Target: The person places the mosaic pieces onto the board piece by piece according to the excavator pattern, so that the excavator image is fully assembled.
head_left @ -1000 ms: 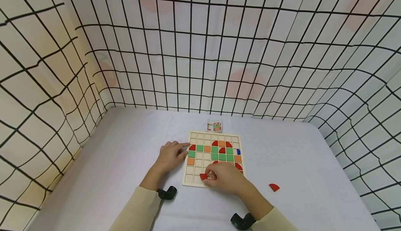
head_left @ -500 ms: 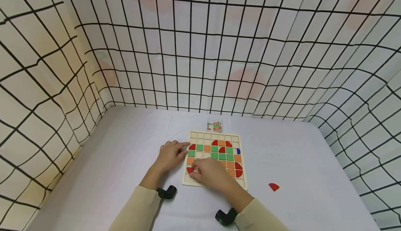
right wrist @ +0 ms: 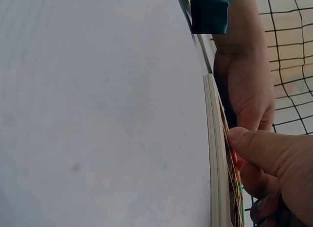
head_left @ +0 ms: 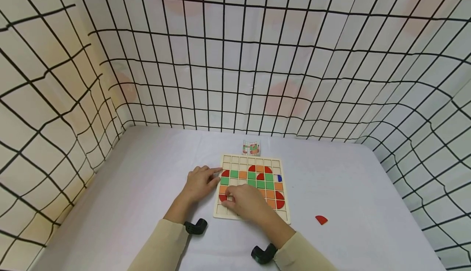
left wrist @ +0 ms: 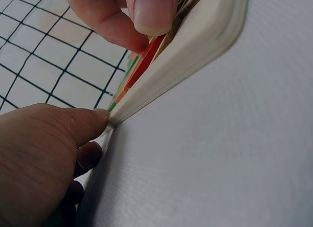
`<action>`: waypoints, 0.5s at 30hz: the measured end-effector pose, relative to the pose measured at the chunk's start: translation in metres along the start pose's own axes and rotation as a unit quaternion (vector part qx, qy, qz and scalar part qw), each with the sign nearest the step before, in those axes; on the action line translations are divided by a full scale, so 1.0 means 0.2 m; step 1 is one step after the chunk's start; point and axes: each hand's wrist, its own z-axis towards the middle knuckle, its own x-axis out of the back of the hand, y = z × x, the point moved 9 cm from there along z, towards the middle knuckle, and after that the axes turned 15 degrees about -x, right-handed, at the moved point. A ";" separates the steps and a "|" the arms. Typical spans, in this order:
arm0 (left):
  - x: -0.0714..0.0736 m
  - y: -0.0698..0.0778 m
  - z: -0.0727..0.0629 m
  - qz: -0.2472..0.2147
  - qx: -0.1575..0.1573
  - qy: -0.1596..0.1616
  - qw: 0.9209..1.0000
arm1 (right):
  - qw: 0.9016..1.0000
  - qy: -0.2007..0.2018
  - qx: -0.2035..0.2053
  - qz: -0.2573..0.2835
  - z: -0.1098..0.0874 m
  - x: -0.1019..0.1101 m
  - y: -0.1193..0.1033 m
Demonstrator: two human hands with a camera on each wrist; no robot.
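A pale wooden grid board [head_left: 229, 159] lies flat on the table, partly filled with green and orange squares and red rounded pieces. My right hand [head_left: 246, 203] reaches over its lower left part, thumb and index finger pinching a red quarter-circle piece [head_left: 223, 198] in the left column, below an orange square [head_left: 223, 189]. In the left wrist view this red piece [left wrist: 142, 65] sits low on the board beneath the right fingertips. My left hand [head_left: 198, 184] rests at the board's left edge, index finger extended and thumb touching the side. The right hand covers several cells.
A loose red quarter-circle piece [head_left: 321, 220] lies on the table right of the board. A small pattern card [head_left: 251, 147] stands just behind the board. Black wire mesh [head_left: 243, 70] encloses the back and sides of the white table.
My right hand has carried the red piece leftward from the board's lower edge to the left column, and over the last half second it has barely moved. The left hand stays put.
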 end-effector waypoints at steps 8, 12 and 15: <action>0.00 0.02 0.00 -0.004 -0.011 0.006 1.000 | 0.999 -0.011 -0.027 0.044 -0.02 0.02 0.06; 0.00 0.01 0.00 -0.004 -0.007 0.003 1.000 | 0.997 -0.018 -0.054 0.060 -0.05 0.04 0.14; 0.00 0.00 0.00 -0.007 -0.003 0.005 1.000 | 0.995 -0.020 -0.067 0.070 -0.07 0.05 0.20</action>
